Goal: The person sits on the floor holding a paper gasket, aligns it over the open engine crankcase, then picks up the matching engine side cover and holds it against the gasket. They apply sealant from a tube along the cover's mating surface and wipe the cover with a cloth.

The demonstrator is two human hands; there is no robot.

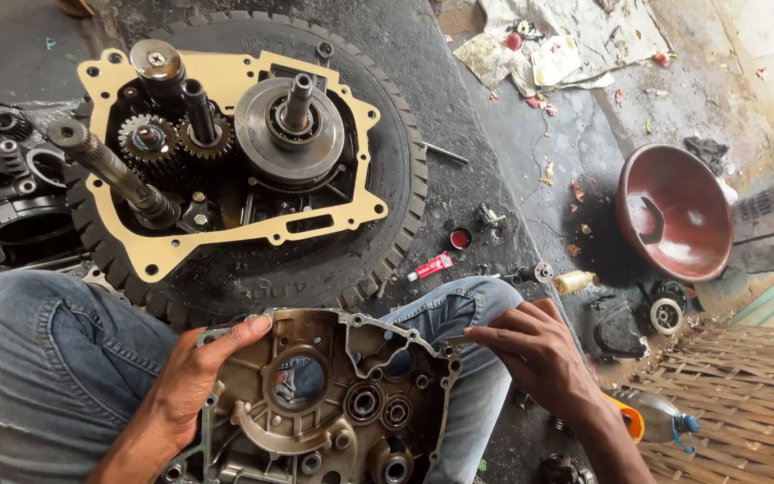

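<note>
A metal engine crankcase cover (333, 403), inner side up with bearing holes showing, rests across my jean-clad knees. My left hand (194, 376) grips its upper left edge. My right hand (539, 354) touches its upper right corner with the fingertips. Beyond my knees, the open engine half (226, 143) with gears, shafts and a tan gasket (253, 237) lies on a black tyre (396, 179).
A small red tube (430, 266) and a red cap (460, 238) lie by the tyre. A brown bowl (674, 211) sits at the right, dark engine parts (2, 179) at the left, a plastic bottle (660, 419) and woven mat (745, 403) at lower right.
</note>
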